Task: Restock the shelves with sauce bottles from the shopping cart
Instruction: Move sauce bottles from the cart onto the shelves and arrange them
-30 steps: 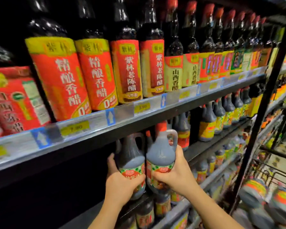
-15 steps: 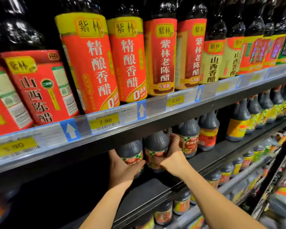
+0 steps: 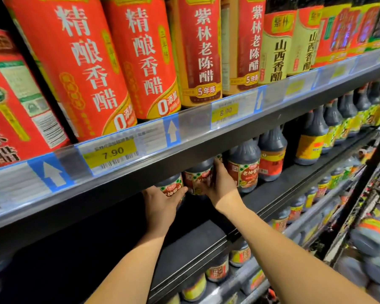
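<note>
Sauce bottles point(image 3: 198, 174), in left hand point(image 3: 162, 204) and right hand point(image 3: 221, 187), now stand farther back.

**Bright up top, dark below**

Tall bottles with red labels point(image 3: 92, 69) shine bright. Under the grey metal shelf point(image 3: 206, 137) it is dark. The edges bend. Dark round bottles point(image 3: 369, 240) at the bottom right look blurry.

Worn on the head, facing forward and slightly down into store shelving, very close. Wide-angle, slanting the upper price rail point(image 3: 184, 139) from lower left to upper right. Near enough to crop the red-labelled bottles point(image 3: 79, 69) at the top edge. Aimed past left forearm point(image 3: 132, 260) and right forearm point(image 3: 283, 244), entering from below, toward sauce bottles point(image 3: 199, 175) on the middle shelf point(image 3: 298, 178).
</note>
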Demonstrator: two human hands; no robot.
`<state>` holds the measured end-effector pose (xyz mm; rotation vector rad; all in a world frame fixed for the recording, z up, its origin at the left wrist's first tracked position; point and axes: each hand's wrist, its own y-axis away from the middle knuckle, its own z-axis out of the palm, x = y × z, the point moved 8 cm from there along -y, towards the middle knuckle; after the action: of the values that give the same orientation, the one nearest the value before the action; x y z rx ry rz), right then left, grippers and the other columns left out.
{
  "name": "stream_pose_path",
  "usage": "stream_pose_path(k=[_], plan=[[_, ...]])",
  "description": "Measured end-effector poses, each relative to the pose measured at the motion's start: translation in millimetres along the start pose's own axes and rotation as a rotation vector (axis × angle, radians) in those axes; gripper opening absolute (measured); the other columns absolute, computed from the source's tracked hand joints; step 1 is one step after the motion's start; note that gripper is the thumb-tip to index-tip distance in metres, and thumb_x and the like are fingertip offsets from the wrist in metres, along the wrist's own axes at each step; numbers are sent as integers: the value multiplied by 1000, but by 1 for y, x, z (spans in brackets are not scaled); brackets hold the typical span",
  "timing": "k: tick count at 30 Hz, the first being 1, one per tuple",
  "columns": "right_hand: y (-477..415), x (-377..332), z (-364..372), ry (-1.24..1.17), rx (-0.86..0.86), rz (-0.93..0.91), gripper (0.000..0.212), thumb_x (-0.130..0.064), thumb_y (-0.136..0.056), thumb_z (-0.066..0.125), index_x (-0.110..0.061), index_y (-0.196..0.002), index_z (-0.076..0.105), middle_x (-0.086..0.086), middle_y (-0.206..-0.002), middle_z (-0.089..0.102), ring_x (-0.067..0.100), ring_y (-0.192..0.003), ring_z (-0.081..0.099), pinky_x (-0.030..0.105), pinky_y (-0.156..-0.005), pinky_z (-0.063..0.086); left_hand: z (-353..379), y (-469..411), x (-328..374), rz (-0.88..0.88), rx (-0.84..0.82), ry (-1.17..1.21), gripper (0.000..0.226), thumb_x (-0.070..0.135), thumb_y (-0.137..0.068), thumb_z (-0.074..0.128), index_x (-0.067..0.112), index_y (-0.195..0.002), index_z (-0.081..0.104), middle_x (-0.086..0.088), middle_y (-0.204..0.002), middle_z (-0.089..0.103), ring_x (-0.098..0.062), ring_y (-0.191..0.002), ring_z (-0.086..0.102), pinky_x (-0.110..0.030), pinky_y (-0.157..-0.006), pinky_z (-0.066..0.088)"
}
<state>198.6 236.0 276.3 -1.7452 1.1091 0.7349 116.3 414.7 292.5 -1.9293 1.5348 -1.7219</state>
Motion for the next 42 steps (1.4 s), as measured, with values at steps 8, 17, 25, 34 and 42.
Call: stream_pose_path(k=[8,17,25,34,42], plan=[[-11,8,4,240,-14,53,76,-17,-90,63,-2,-151,20,19,-150,30,34,-138,34,33,-110,31,3,-6,27,198,40,-65,72,16,-44,94,14,-95,44,-18,-62,63,-31,-51,66,-27,-43,46],[-4,-3,3,304,-12,53,78,-21,-93,59,-3,-153,12,17,-154,28,31,-140,32,34,-110,32,22,-5,-19,-257,-189,30,84,22,-59,93,-13,-122,49,-32,-117,56,-44,-109,58,-36,-91,38],[55,-20,-64,321,253,-122,34,-36,-89,61,-18,-116,51,-10,-105,56,17,-92,58,34,-71,46,-12,24,4,-146,-73,94,94,29,-61,90,26,-131,28,-18,-133,37,-34,-117,48,-48,-93,47],[128,24,-192,369,453,-50,27,-29,-91,59,-19,-116,57,-8,-97,58,4,-79,58,33,-67,53,75,108,117,13,-454,312,78,48,-75,74,26,-138,34,10,-116,42,-10,-107,46,-26,-83,41],[238,120,-316,461,566,258,28,-35,-87,58,-21,-110,57,-7,-84,60,6,-73,57,28,-65,48,182,248,202,90,-856,416,68,57,-72,66,23,-126,42,8,-113,45,-13,-107,49,-23,-87,39]])
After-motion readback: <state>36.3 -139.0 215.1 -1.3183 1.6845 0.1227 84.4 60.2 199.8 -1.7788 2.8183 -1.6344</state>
